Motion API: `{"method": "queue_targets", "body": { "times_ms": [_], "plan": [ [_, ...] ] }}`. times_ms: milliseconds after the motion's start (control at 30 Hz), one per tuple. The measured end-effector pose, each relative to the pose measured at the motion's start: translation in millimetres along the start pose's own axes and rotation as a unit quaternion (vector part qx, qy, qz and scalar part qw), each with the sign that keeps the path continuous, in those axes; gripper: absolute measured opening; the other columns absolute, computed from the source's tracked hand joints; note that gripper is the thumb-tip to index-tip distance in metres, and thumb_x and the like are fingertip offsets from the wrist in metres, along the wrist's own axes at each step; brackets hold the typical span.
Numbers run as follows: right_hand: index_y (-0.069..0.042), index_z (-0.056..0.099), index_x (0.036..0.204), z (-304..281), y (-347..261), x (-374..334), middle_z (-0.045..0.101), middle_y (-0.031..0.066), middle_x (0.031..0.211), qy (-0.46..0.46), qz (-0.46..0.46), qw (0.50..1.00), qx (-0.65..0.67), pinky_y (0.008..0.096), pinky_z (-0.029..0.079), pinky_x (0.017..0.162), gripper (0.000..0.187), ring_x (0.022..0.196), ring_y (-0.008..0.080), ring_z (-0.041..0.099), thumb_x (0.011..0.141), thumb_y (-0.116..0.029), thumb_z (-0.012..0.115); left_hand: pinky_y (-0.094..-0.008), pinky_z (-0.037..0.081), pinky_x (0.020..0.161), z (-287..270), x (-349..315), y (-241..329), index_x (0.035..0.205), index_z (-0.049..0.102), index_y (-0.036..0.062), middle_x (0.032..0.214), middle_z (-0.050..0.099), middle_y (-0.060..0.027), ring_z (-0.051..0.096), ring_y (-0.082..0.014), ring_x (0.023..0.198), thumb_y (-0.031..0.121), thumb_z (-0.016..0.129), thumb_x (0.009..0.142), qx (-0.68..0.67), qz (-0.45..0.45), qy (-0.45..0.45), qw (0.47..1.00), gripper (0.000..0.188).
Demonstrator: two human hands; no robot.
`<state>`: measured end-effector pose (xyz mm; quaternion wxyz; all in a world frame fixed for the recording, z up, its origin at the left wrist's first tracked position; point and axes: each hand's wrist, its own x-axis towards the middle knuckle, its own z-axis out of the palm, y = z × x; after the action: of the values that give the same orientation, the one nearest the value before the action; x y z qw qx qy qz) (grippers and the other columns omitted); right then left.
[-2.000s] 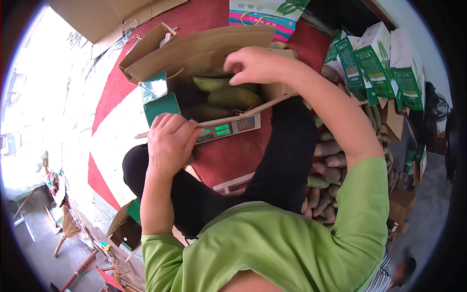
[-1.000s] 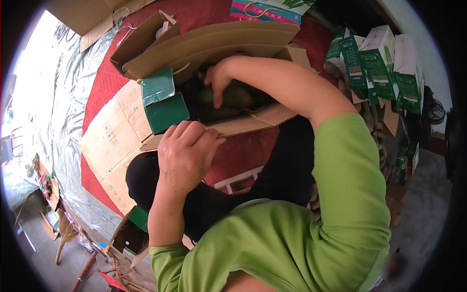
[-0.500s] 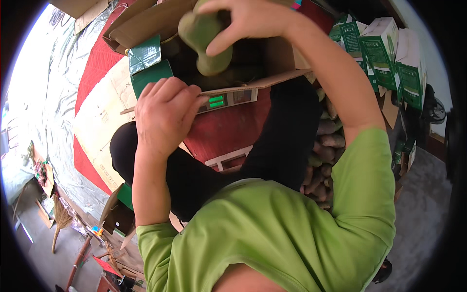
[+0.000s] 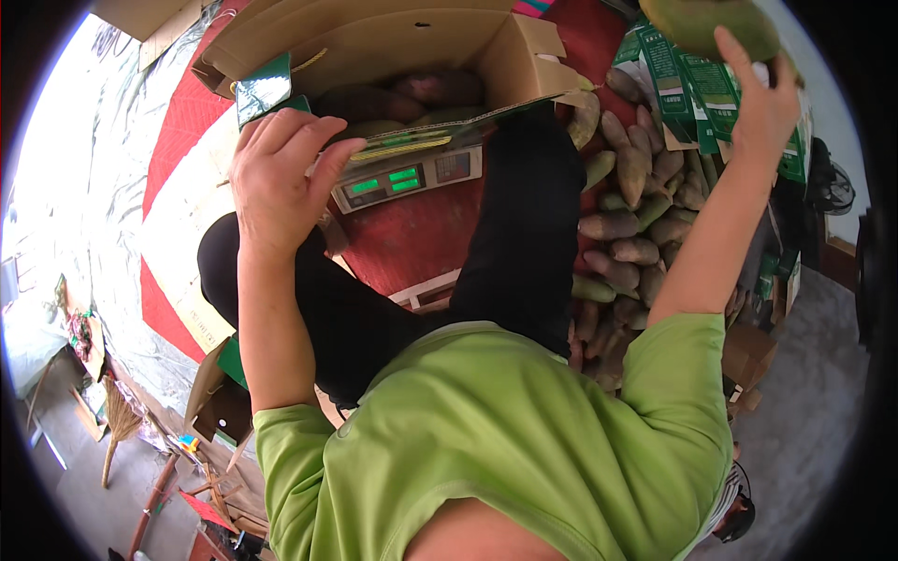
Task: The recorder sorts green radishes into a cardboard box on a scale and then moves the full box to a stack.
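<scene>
In front of me an open cardboard box (image 4: 374, 42) stands on a digital scale (image 4: 458, 168) with lit green displays. Several dark, elongated root vegetables (image 4: 440, 89) lie inside it. My left hand (image 4: 285, 178) is bent over the box's near left corner beside a green flap (image 4: 264, 89), its fingers curled at the edge. Far right, my right hand (image 4: 762, 107) is raised with its fingers against a large green root vegetable (image 4: 702, 26), which looks like a radish. The upper picture edge cuts that vegetable off.
A pile of brownish and green root vegetables (image 4: 636, 224) lies right of my leg. Green-and-white cartons (image 4: 687, 93) stand behind it. Red cloth (image 4: 412, 243) lies under the scale. A broom (image 4: 117, 416) is on the left; part of another person (image 4: 734, 514) shows lower right.
My right hand has swung from above the box to the far right with the green vegetable. The box's near flap has shifted, showing more of the scale and the contents.
</scene>
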<state>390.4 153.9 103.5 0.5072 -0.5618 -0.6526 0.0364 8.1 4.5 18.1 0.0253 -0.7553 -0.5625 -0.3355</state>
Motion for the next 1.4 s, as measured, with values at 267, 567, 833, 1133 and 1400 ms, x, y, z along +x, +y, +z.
{"method": "queue_targets", "body": {
  "times_ms": [267,567,833,1133,1400],
  "plan": [
    [0.002,0.067,0.103,-8,129,-136,0.066,0.0076,0.096,-0.06,0.24,0.969,0.025,0.0327,0.047,0.084,0.045,0.089,0.0165,0.059,0.069,-0.022,0.083,-0.0344,0.046,0.067,-1,3,1,0.082,0.069,0.0057,0.075,0.062,-0.005,0.06,-0.0237,0.071,0.014,0.077,0.069,-0.005,-0.004,0.032,0.999,0.018],
    [0.0,0.053,0.122,4,217,-342,0.056,0.0113,0.121,0.031,0.743,0.651,0.152,0.0505,0.048,0.077,0.059,0.105,0.0309,0.056,0.076,-0.025,0.079,-0.0354,0.046,0.07,-4,5,3,0.08,0.068,0.0053,0.074,0.062,-0.0057,0.06,-0.0237,0.071,0.016,0.076,0.071,0.02,-0.019,0.023,0.999,0.016],
    [-0.004,0.055,0.125,-32,369,-398,0.06,0.0084,0.121,-0.312,0.49,0.79,-0.198,0.0345,0.046,0.084,0.05,0.105,0.0242,0.056,0.082,-0.023,0.071,-0.0361,0.046,0.073,0,-2,5,0.083,0.068,0.0072,0.077,0.06,-0.0035,0.059,-0.0235,0.075,0.024,0.077,0.069,0.03,0.009,-0.029,0.999,0.024],
    [-0.008,0.059,0.121,48,169,-160,0.061,0.0014,0.113,-0.156,0.453,0.862,0.164,0.0306,0.044,0.075,0.038,0.101,0.0146,0.057,0.087,-0.023,0.065,-0.0376,0.046,0.078,-2,-3,5,0.085,0.068,0.008,0.081,0.061,-0.0036,0.059,-0.0246,0.079,0.018,0.074,0.07,0.037,0.006,-0.056,0.998,0.019],
    [-0.004,0.062,0.116,131,44,-34,0.062,0.0082,0.108,-0.28,-0.003,0.956,0.09,0.0308,0.049,0.081,0.037,0.099,0.0186,0.06,0.08,-0.009,0.069,-0.0353,0.042,0.079,-11,5,5,0.074,0.059,0.0135,0.078,0.053,-0.0018,0.057,-0.0213,0.083,0.011,0.061,0.067,0.113,0.007,-0.161,0.981,0.008]
  ]
}}
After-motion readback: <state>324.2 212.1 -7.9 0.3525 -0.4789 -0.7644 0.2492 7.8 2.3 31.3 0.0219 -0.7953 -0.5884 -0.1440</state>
